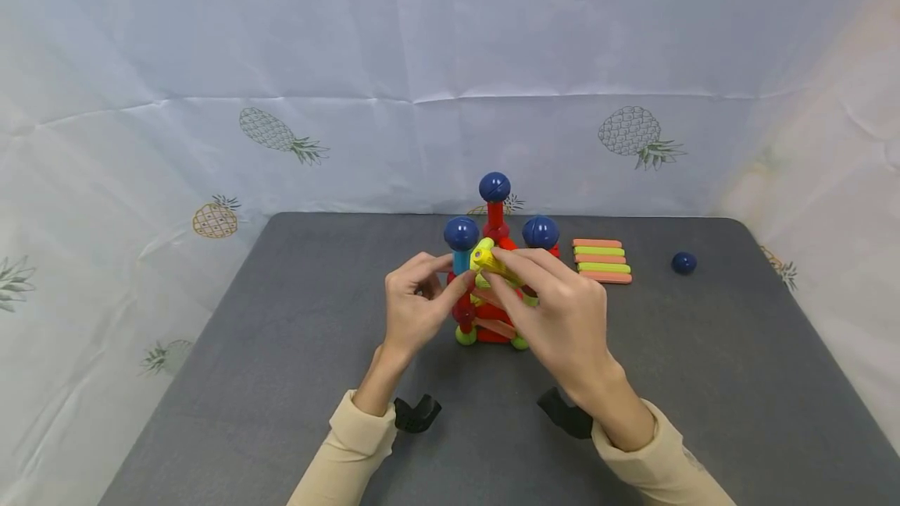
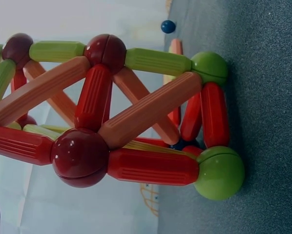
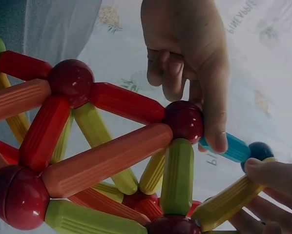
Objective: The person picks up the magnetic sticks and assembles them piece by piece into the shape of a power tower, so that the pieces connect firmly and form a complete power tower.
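A tall lattice of magnetic sticks and balls stands on the table, its lower tiers showing red sticks [image 2: 153, 166], orange sticks [image 2: 153, 108], dark red balls [image 2: 81, 157] and green balls [image 2: 219, 173]. At its upper left, my left hand [image 1: 418, 307] pinches a blue stick [image 3: 232, 147] beside a dark red ball [image 3: 184, 122]; a dark blue ball [image 1: 461, 233] caps that stick. Between thumb and fingers, my right hand [image 1: 562, 307] holds a yellow stick [image 3: 229, 202] near the top of the lattice. Whether its lower end touches a ball, I cannot tell.
Several orange and green sticks [image 1: 602, 261] lie in a row right of the lattice. Further right is a loose dark blue ball [image 1: 683, 262]. Two more dark blue balls [image 1: 494, 187] top the lattice. A pineapple-printed white cloth [image 1: 422, 155] hangs behind the grey table [image 1: 302, 412].
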